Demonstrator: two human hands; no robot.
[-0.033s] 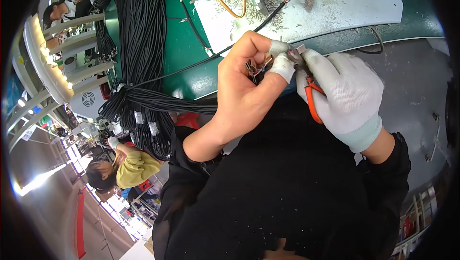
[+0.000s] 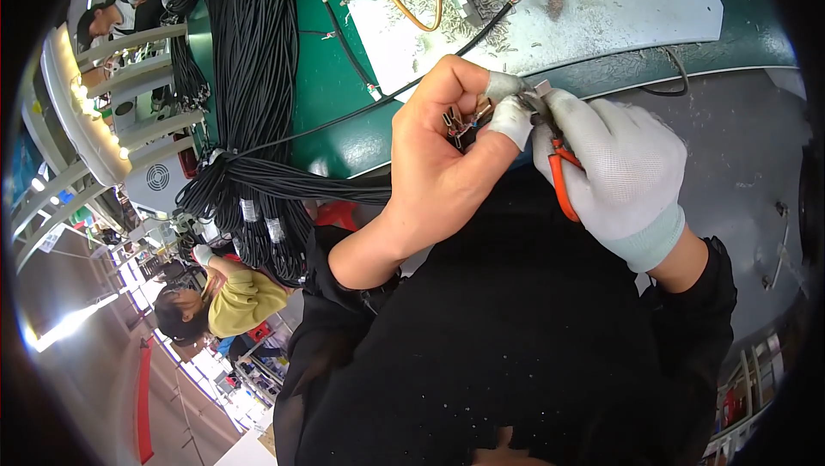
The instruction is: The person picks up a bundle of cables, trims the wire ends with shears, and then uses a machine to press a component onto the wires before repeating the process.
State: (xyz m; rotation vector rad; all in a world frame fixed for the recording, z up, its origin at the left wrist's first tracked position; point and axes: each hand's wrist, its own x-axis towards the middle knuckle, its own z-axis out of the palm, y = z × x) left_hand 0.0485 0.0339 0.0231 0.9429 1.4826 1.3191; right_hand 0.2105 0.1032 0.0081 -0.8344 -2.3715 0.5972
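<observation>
My left hand, bare but for white covers on thumb and forefinger, is closed around a small cluster of dark cable ends with metal terminals. A white knitted glove covers my right hand, which grips pliers with orange-red handles. The dark plier jaws meet the covered fingertips of my left hand. By the jaws, a small pale metallic piece shows at my right fingertips. Exactly what the jaws bite on is hidden by the fingers.
Behind my hands, a green table carries a white board strewn with small metallic bits. A metal device with a tan tube stands at the back. Long black cables hang in bundles at left. A co-worker in yellow is beyond.
Both hands keep nearly the same place. The left fingertips and the plier jaws have shifted slightly against each other, and the dark jaws show a little more.
</observation>
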